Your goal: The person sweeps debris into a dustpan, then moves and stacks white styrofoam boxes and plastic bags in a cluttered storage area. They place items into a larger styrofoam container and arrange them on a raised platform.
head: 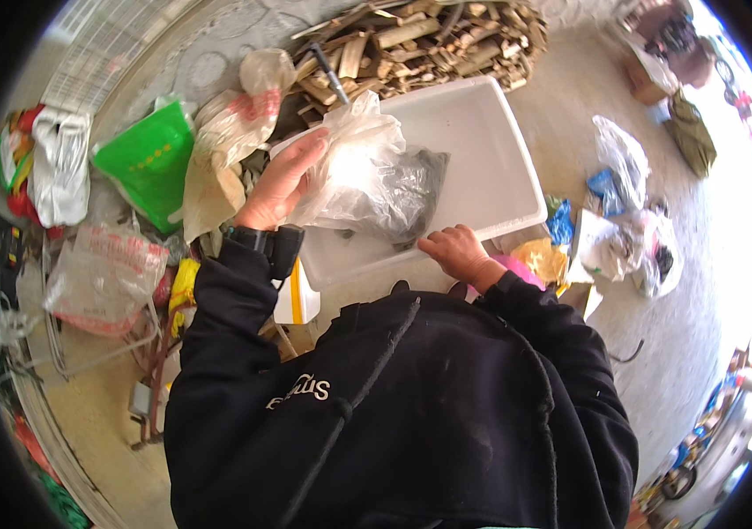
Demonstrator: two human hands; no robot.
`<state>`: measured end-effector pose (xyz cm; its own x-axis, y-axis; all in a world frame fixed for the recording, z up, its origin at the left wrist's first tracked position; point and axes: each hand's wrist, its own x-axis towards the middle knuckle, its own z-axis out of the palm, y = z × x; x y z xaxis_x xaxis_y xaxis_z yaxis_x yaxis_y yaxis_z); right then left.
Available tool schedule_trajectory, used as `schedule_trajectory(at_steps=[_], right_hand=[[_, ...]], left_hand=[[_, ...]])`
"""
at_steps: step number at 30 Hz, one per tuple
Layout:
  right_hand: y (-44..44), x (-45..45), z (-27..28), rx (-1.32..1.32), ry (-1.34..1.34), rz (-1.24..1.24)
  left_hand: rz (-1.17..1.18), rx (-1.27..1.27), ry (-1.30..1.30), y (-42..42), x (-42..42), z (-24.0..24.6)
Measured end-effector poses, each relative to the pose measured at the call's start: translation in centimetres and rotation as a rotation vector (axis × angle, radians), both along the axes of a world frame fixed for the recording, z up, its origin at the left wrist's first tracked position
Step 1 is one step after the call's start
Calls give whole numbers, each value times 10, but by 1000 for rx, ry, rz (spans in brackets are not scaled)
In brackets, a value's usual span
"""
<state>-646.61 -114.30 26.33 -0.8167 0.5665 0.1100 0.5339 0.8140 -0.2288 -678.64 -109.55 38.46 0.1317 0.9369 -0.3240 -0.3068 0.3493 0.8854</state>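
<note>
A clear plastic bag (376, 178) with dark contents in its lower part lies tilted inside a white plastic tub (492, 152). Its crumpled upper part catches bright light. My left hand (280, 182) holds the bag's left side, with some fingertips hidden by the film. On the near rim of the tub rests my right hand (458, 254), its fingers curled over the edge close to the bag's dark lower corner. A dark band with a black device (283, 251) is strapped around my left wrist.
Split firewood (416, 43) is piled behind the tub. To the left lie a green bag (148, 165), a tan plastic bag (230, 145) and a clear bag with red print (105, 278). Several plastic bags (620, 159) lie on the concrete floor (687, 344) at right.
</note>
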Motion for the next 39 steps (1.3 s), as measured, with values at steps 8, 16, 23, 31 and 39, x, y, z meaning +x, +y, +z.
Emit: schedule_trajectory(at_steps=[8,16,23,31,39], right_hand=[[26,-31,4,-1,13,294],[51,-43,37,-27,-132,569],[82,-4,44,-36,-105,522],[131,39,69,94,-108,313],[172,86,76,110,4,152]], left_hand=[[-289,184,659,-89,-95,-18],[277,484,831,-113,9,-56],[312,389,1454,-45,51,-52],[491,762,1355,41,93,3],[255,574,399,83,115,8]])
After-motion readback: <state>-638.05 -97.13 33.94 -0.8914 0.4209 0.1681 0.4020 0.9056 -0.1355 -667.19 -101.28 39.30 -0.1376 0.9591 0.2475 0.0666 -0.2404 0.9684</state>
